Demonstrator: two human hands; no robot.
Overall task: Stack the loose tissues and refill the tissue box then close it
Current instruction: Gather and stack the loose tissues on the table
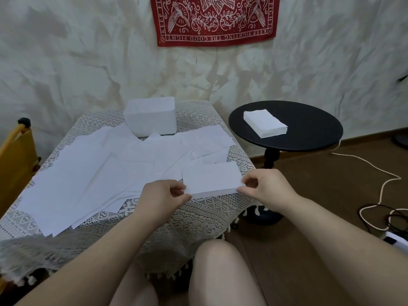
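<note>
A small stack of white tissues [210, 178] lies near the front right corner of the lace-covered table [198, 219]. My left hand [162, 196] pinches its near left corner and my right hand [268, 187] pinches its near right corner. Several loose white tissues [92, 175] are spread flat across the rest of the table, overlapping. At the far edge stands the white tissue box [151, 115]; I cannot tell whether it is open. Another neat stack of tissues [265, 123] rests on the round black side table [309, 133].
A yellow wooden chair [15, 160] stands at the left of the table. White and black cables [379, 195] and a white power strip [397, 241] lie on the brown floor at the right. My bare knees [220, 272] are below the table's front edge.
</note>
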